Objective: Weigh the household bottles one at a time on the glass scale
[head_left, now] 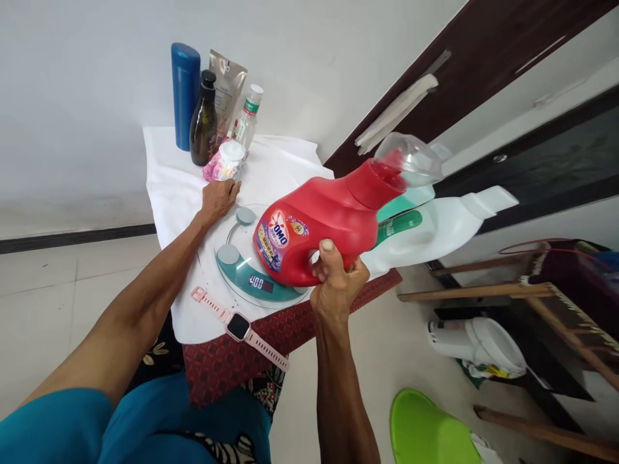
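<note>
My right hand (338, 280) is closed around the handle of a red OMO laundry detergent bottle (333, 212) with a clear cap. The bottle leans to the right, its base over the front part of a round glass scale (232, 261) with a lit display; whether it touches the glass I cannot tell. My left hand (220, 200) is on the white cloth, fingers curled, right by a pink packet (211, 170) and a small white-lidded jar (232, 158). Its fingertips are hidden. A pink-strapped smartwatch (238, 327) lies in front of the scale.
At the back of the white cloth (285, 154) stand a blue bottle (186, 96), a dark pump bottle (204, 122), a beige tube (229, 80) and a clear bottle (247, 119). Behind the detergent is a white bottle (435, 229). A green tub (425, 428) and a wooden rack (478, 293) are at right.
</note>
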The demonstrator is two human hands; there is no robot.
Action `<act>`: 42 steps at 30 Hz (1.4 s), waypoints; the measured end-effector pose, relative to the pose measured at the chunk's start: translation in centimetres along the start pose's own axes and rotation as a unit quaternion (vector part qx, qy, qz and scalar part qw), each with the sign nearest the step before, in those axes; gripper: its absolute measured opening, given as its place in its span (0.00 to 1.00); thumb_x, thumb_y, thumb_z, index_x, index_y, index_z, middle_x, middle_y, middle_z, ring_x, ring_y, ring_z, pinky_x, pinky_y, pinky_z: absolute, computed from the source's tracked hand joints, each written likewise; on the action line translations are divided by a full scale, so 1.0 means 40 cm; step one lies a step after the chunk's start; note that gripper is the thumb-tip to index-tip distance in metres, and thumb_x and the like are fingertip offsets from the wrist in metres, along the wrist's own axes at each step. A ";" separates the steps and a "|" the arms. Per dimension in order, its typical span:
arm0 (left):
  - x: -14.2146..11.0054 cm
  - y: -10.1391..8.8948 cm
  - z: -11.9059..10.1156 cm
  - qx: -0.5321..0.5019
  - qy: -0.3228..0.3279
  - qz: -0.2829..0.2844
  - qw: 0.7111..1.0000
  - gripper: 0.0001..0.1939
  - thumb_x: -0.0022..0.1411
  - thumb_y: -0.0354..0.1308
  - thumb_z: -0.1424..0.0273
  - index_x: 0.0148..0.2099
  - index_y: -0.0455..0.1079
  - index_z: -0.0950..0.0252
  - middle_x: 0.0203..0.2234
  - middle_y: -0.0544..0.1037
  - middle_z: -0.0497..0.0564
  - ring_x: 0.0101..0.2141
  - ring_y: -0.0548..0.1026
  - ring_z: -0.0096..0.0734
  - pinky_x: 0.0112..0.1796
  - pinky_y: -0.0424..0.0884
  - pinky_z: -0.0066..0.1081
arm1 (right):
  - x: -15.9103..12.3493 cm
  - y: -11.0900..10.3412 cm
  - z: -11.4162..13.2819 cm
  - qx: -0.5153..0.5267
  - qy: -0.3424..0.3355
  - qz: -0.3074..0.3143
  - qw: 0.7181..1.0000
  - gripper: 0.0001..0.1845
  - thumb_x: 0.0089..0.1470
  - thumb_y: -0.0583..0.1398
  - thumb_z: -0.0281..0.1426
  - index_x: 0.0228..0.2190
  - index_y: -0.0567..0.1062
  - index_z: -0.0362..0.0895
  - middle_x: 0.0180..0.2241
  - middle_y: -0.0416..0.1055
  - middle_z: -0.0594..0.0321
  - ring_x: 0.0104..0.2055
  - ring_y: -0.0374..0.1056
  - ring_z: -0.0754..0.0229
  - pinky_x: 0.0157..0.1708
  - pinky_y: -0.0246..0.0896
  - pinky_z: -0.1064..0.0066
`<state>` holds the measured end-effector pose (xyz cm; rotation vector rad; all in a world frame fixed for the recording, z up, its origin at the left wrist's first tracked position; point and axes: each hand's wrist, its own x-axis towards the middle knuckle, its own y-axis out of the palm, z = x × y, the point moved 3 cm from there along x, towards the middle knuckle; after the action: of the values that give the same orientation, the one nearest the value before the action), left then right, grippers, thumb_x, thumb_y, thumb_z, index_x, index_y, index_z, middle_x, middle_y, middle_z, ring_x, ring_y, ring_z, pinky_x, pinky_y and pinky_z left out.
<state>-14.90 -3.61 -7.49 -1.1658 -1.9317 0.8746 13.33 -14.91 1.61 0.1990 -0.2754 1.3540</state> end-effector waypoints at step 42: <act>-0.467 -0.099 -0.499 -0.431 -0.054 -0.151 0.888 0.34 0.68 0.61 0.32 0.32 0.60 0.57 0.24 0.65 0.47 0.24 0.63 0.29 0.24 0.64 0.34 | 0.058 -0.236 -0.298 -0.233 -0.092 0.122 0.960 0.30 0.73 0.49 0.59 0.27 0.64 0.52 0.24 0.73 0.60 0.26 0.67 0.55 0.33 0.54 0.64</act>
<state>6.44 -18.35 2.03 -1.2236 -2.6044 -0.1486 23.95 -11.13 -8.86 -0.1098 -0.7870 1.4752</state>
